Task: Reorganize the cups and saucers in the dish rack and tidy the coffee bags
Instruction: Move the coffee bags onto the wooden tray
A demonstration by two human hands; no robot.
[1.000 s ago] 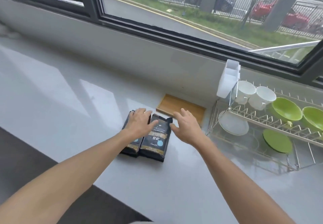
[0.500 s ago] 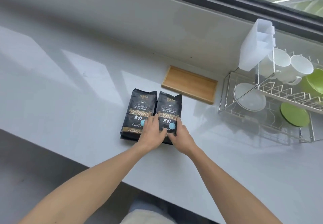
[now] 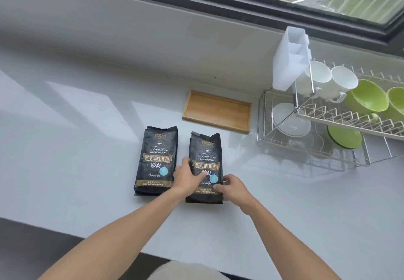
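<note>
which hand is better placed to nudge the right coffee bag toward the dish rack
Left. The left hand sits on the bag's left edge, the side away from the dish rack, so it can push the right coffee bag that way. The right hand only holds its lower right corner.

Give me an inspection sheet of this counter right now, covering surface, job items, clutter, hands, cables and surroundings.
Surface: pale grey countertop, sunlit patches.
Job's things: two black coffee bags lying flat, apart: left bag, right bag. Chrome wire dish rack holds two white cups, a white saucer, green bowls and a green saucer.
Clutter: shallow bamboo tray; white plastic cutlery holder on the rack.
Hands: left hand and right hand both on the right bag, fingers at its edges.
Cables: nothing seen.
Surroundings: dark-framed window, grass outside.
</note>
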